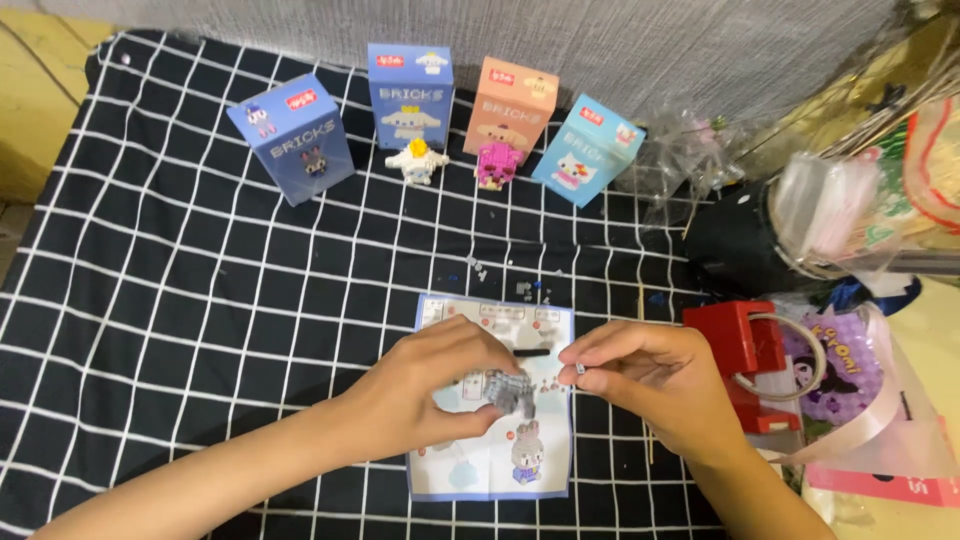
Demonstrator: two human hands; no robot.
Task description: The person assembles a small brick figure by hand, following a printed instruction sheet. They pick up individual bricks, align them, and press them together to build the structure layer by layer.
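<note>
My left hand (430,385) holds a small grey brick figure part (510,392) between thumb and fingers, just above a pale blue instruction sheet (455,475) lying on the black checked cloth (180,300). My right hand (650,375) pinches a tiny grey brick piece (580,370) at its fingertips, close to the right of the grey assembly. A thin black bar (532,352) lies on the sheet between the two hands. Several loose tiny bricks (505,280) are scattered on the cloth just beyond the sheet.
Four small upright boxes stand at the back: dark blue (292,138), blue (410,92), orange (510,105), light blue (588,150). A white brick figure (415,160) and a pink one (495,165) stand before them. A red box (745,350), plastic bags and tape ring crowd the right.
</note>
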